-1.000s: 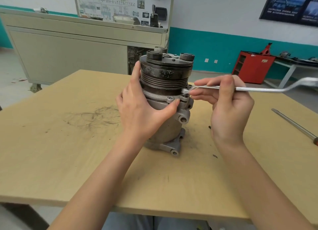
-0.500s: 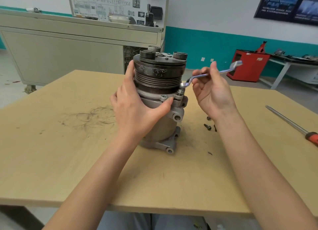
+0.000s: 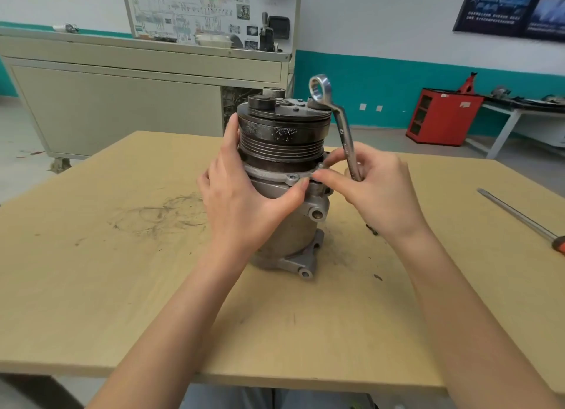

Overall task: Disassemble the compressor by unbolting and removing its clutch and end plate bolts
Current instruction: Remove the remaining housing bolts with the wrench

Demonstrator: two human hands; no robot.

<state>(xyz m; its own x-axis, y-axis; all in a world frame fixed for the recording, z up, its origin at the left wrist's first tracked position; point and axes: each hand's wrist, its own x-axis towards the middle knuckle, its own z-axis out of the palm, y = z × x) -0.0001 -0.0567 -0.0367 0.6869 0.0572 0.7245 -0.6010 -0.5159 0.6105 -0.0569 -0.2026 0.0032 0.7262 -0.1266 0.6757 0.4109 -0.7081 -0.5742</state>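
Head view, as seen standing beside the person: the compressor [image 3: 293, 234] stands upright on its mounting feet near the middle of the wooden table [image 3: 122, 286], with the dark clutch pulley [image 3: 281, 139] on top. The left hand [image 3: 241, 207] grips its body just under the pulley, fingers curled round the far side and the thumb lying along the front of the flange.

Just beside that thumb tip, the right hand [image 3: 379, 194] has its thumb and forefinger meeting at the flange edge. What they pinch there is too hidden to tell. The same hand's other fingers are curled round the shank of a ring wrench [image 3: 345, 130], which rises nearly upright from the grip, its ring end level with the pulley top and clear of it.

Outward of the right hand the table is bare up to a long screwdriver [image 3: 516, 214], well apart, whose orange handle reaches the right edge. A small dark piece [image 3: 371, 229] lies just behind the right wrist. Outward of the left hand the board runs wide to its left edge, and both forearms cross the near edge.
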